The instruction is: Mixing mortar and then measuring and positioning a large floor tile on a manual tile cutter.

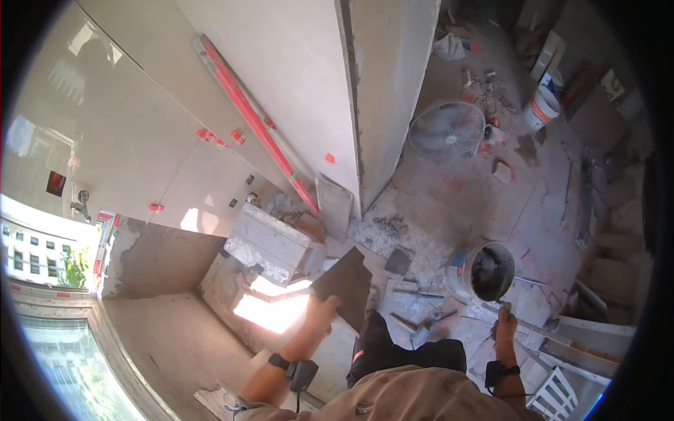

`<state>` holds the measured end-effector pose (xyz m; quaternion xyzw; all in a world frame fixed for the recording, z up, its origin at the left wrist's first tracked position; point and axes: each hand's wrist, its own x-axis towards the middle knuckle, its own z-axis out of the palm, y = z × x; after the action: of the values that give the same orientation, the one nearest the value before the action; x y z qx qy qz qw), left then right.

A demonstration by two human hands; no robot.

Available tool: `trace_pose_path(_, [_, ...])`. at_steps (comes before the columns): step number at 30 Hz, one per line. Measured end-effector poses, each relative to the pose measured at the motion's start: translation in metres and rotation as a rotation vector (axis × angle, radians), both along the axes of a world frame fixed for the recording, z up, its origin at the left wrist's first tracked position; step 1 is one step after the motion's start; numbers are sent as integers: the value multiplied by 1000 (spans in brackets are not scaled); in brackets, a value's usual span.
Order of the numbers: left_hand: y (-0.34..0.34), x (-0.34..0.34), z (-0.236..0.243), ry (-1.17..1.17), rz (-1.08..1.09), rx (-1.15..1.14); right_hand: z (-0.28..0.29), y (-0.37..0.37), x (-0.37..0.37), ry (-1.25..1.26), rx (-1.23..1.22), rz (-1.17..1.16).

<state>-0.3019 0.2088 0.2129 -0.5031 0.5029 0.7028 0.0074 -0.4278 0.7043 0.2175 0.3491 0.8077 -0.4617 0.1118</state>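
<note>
My left hand (321,314) is closed on a dark grey tile (344,277) held tilted at lower centre, near a pale boxy block (263,242) and a bright sunlit patch. My right hand (505,324) is closed on a trowel (501,303) at the near rim of a white bucket (460,274), which holds dark grey wet mix (491,272). The trowel's blade is mostly hidden. My legs in dark trousers (400,351) are between my hands, with loose tools and scraps on the floor beside them.
A tiled wall (126,140) and window (42,252) are left. A red level (249,105) leans in the corner by a wall edge (382,105). A standing fan (447,130), second bucket (540,109), debris and stacked boards (604,119) lie across the dusty floor (449,203) on the right.
</note>
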Motion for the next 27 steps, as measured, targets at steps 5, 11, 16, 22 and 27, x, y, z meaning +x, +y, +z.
trace_pose_path(5, [-34, -50, 22, 52, 79, 8, 18, -20, 18, -36, 0, -61])
trace_pose_path(11, [-76, -107, -28, 80, 181, -16, 12, -28, 22, -12, -61, -197])
trace_pose_path(16, [-121, -126, -99, 18, 144, -186, -3, -16, 35, 23, -14, -209])
trace_pose_path(22, [-157, -152, -112, -30, -299, -424, 0, -14, 60, 11, -18, -303])
trace_pose_path(27, [-155, -215, -53, -413, -1219, -1005, -20, 10, 81, 53, 33, -309])
